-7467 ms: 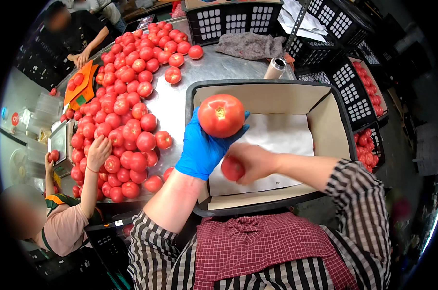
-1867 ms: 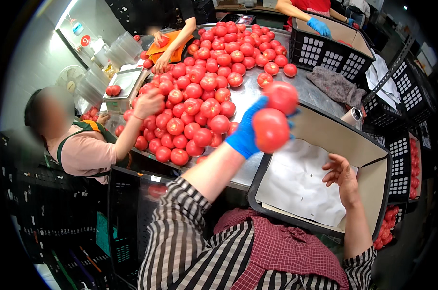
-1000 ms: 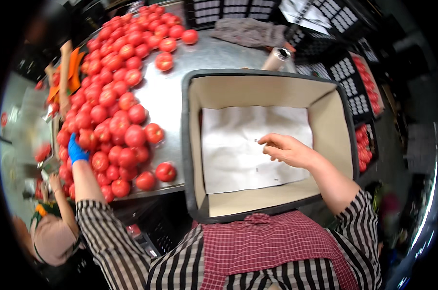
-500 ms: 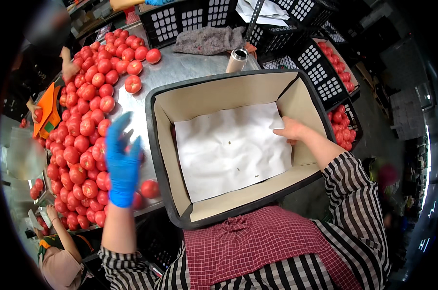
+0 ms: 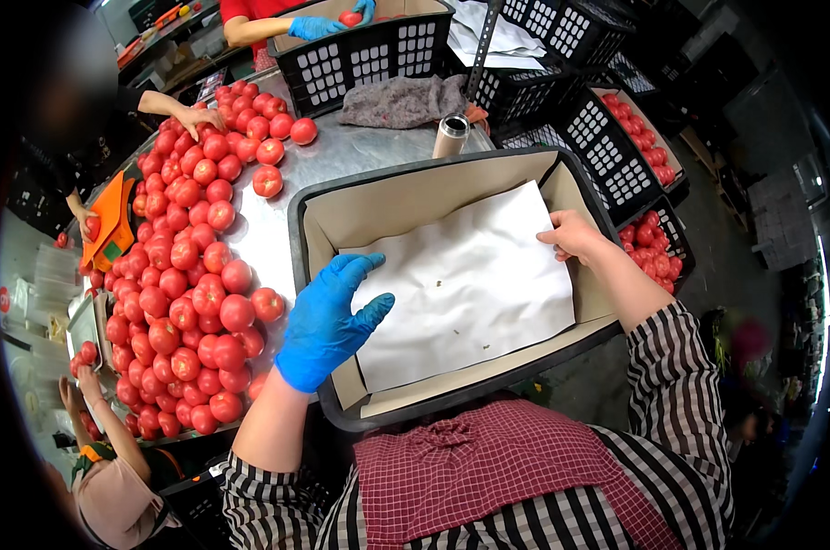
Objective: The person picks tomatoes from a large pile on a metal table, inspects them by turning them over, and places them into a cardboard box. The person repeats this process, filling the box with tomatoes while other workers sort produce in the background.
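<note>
A black-rimmed crate [image 5: 433, 166] lined with beige board [image 5: 364, 215] stands in front of me. Inside it lies a slightly wrinkled white paper sheet [image 5: 461, 289] with a few small dark specks. My right hand [image 5: 578, 236], bare, pinches the sheet's right edge, which is lifted a little at the far corner. Over the sheet's left edge is my left hand [image 5: 328, 316] in a blue glove, thumb and fingers apart. Whether its fingertips touch the paper I cannot tell. Left of the crate, a large heap of red tomatoes [image 5: 184, 291] covers the metal table [image 5: 346, 151].
A grey cloth [image 5: 406, 101] and an open flask [image 5: 450, 137] stand beyond the crate. Another black crate [image 5: 364, 60] is at the back, with a co-worker's gloved hands [image 5: 318, 26] over it. Tomato-filled crates [image 5: 648, 247] sit at right. Other people's hands [image 5: 199, 119] reach in at left.
My left hand has moved right, from over the tomatoes to the sheet's left side. My right hand has shifted slightly up, raising the sheet's far right corner. A co-worker's gloved hands now hold a tomato.
</note>
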Demonstrator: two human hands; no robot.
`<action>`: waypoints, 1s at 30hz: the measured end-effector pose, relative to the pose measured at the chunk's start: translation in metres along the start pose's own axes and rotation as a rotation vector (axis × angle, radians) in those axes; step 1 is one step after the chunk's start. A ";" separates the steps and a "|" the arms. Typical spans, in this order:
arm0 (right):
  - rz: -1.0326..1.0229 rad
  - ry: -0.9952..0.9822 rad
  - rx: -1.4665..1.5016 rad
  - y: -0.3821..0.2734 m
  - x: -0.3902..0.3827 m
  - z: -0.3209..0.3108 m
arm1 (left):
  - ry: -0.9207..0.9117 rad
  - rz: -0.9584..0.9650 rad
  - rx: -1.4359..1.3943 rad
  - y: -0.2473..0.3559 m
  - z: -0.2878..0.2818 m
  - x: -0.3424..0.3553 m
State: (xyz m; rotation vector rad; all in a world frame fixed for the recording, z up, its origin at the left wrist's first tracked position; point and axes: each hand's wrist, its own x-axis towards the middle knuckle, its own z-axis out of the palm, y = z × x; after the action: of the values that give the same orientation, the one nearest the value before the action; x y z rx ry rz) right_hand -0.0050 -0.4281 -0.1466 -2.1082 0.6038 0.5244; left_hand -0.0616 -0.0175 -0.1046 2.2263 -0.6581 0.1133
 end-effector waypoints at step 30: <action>-0.856 0.613 0.847 0.101 -0.170 -0.159 | 0.299 -0.310 -0.670 -0.007 -0.003 -0.006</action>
State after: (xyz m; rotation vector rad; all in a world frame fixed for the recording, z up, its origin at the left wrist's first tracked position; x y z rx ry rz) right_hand -0.1763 -0.5727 -0.0278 -1.4503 0.1302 -0.7640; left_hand -0.0626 -0.0091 -0.1089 1.5906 -0.1420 0.0542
